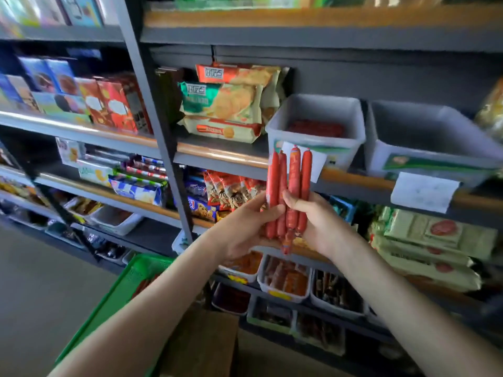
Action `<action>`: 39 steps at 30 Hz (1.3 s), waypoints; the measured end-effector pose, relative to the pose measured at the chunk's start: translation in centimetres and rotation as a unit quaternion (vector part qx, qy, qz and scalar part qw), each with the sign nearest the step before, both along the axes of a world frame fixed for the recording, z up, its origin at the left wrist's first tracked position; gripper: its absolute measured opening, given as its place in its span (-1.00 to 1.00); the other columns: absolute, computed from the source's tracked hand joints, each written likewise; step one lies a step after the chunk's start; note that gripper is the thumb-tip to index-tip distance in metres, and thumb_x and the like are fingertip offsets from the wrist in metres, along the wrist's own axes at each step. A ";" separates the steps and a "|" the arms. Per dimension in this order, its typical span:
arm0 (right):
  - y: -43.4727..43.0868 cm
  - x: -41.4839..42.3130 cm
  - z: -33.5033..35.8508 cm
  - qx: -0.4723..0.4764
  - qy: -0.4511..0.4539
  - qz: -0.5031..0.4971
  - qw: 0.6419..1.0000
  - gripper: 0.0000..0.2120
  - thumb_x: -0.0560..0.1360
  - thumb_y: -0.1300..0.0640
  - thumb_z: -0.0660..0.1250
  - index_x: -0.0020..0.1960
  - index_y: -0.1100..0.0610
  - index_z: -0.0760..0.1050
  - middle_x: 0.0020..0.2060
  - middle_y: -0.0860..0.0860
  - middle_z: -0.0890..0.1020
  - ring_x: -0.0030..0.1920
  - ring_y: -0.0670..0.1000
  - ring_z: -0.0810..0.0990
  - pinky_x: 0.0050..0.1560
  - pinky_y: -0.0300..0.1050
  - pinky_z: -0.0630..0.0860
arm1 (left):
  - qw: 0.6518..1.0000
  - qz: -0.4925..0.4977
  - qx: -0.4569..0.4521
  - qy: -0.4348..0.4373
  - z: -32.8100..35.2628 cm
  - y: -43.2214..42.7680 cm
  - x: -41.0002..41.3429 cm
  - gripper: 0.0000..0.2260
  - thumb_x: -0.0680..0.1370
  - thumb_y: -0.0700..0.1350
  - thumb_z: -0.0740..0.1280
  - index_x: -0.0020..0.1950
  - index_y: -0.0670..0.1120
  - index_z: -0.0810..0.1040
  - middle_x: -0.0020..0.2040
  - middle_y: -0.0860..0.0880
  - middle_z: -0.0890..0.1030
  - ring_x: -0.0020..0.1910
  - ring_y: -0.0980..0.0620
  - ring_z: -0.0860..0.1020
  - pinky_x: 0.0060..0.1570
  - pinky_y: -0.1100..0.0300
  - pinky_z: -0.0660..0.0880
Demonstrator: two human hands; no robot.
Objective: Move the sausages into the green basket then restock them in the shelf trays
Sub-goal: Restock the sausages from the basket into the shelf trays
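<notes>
Only two forearms and two hands of the person are in view. The left forearm (152, 300) is long, slender and smooth, bare from the lower edge of the view up to the wrist. The right forearm (408, 303) is bare along all of its visible length too, and looks broader toward the frame corner. The left hand (242, 227) is bare, with its thumb and the back of its knuckles showing. The right hand (318, 227) is also bare, seen from the back. Nails and finer details are too blurred to tell
</notes>
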State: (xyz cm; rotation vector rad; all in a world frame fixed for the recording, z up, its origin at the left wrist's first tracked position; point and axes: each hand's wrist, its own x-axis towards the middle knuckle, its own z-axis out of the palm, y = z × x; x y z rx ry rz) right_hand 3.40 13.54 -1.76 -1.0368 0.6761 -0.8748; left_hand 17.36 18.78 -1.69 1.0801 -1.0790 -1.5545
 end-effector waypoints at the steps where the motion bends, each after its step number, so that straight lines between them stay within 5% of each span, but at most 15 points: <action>1: -0.4 -0.2 0.6 -0.012 -0.011 0.003 1.000 -0.86 0.51 0.22 0.28 0.03 0.14 0.56 -0.19 0.03 0.70 -0.15 0.01 0.68 -0.25 -0.17 0.59 | 1.000 -0.011 -0.014 -0.020 0.7 -0.6 -0.1 -0.67 0.60 -0.15 0.26 0.36 0.01 0.39 0.10 -0.10 0.64 0.06 -0.09 0.63 0.00 -0.04 0.60; 6: -3.0 0.2 3.3 -0.088 -0.008 -0.010 0.996 -0.66 0.40 0.07 0.31 0.17 0.07 0.49 -0.02 0.04 0.67 -0.06 0.01 0.66 -0.22 -0.17 0.57 | 0.992 -0.036 -0.091 -0.079 3.9 -4.2 -0.1 -0.63 0.57 -0.18 0.28 0.29 0.13 0.29 0.11 -0.08 0.59 0.00 -0.03 0.64 -0.07 0.03 0.60; 10: -6.1 1.4 6.1 -0.114 -0.015 -0.036 0.993 -0.67 0.50 0.10 0.26 0.26 0.07 0.44 0.15 0.11 0.61 0.14 0.10 0.59 0.06 0.05 0.56 | 0.983 -0.031 -0.156 -0.089 6.6 -7.7 0.7 -0.56 0.56 -0.28 0.27 0.37 0.01 0.22 -0.05 -0.06 0.60 -0.25 0.09 0.63 -0.30 0.20 0.57; 15: -10.4 3.9 9.6 -0.120 -0.014 -0.073 0.990 -0.65 0.45 0.20 0.31 0.22 0.26 0.48 0.03 0.25 0.59 0.02 0.21 0.54 -0.07 0.09 0.43 | 0.971 -0.022 -0.207 -0.116 9.0 -12.5 3.1 -0.59 0.53 -0.31 0.34 0.29 -0.01 0.31 -0.06 -0.16 0.64 -0.18 -0.07 0.64 -0.13 -0.01 0.59; 18: -12.5 4.9 10.5 -0.113 0.026 -0.073 0.991 -0.67 0.51 0.24 0.29 0.25 0.29 0.45 0.16 0.38 0.52 0.10 0.33 0.54 0.09 0.30 0.45 | 0.974 -0.011 -0.192 -0.122 9.5 -15.0 4.0 -0.61 0.53 -0.31 0.34 0.26 0.00 0.33 -0.07 -0.13 0.66 -0.17 -0.05 0.64 0.00 -0.14 0.55; 23: -15.7 5.1 11.2 -0.126 0.091 -0.042 0.987 -0.75 0.58 0.20 0.21 0.24 0.20 0.46 0.16 0.28 0.57 0.12 0.25 0.59 0.16 0.27 0.46 | 0.969 -0.015 -0.180 -0.166 9.8 -18.6 4.6 -0.77 0.52 -0.30 0.33 0.10 -0.05 0.45 -0.13 -0.12 0.66 -0.21 0.02 0.64 -0.07 0.03 0.59; 31: -20.8 2.2 11.4 -0.220 0.273 -0.059 0.935 -0.72 0.58 0.31 0.20 0.28 0.21 0.38 -0.13 0.07 0.55 -0.26 -0.05 0.52 -0.30 -0.32 0.49 | 0.990 -0.063 -0.082 -0.096 9.9 -21.7 6.1 -0.89 0.53 -0.23 0.31 0.04 -0.19 0.52 -0.18 -0.13 0.65 -0.23 -0.04 0.64 -0.20 0.07 0.60; 34: -22.2 0.9 11.8 -0.264 0.345 -0.087 0.896 -0.70 0.56 0.29 0.25 0.28 0.12 0.38 -0.13 0.09 0.52 -0.37 -0.08 0.40 -0.37 -0.28 0.39 | 0.996 -0.059 -0.052 -0.033 9.9 -22.1 7.0 -0.82 0.40 -0.22 0.35 -0.01 -0.18 0.51 -0.19 -0.16 0.66 -0.25 -0.05 0.65 -0.17 0.04 0.62; 39: -23.1 1.5 12.1 -0.184 0.218 -0.068 0.956 -0.79 0.57 0.31 0.21 0.19 0.22 0.44 -0.21 0.10 0.55 -0.36 -0.04 0.43 -0.36 -0.25 0.42 | 0.998 -0.044 -0.049 -0.006 10.5 -23.1 7.9 -0.67 0.36 -0.23 0.38 0.12 -0.16 0.51 -0.06 -0.20 0.66 -0.26 -0.04 0.64 -0.27 0.13 0.62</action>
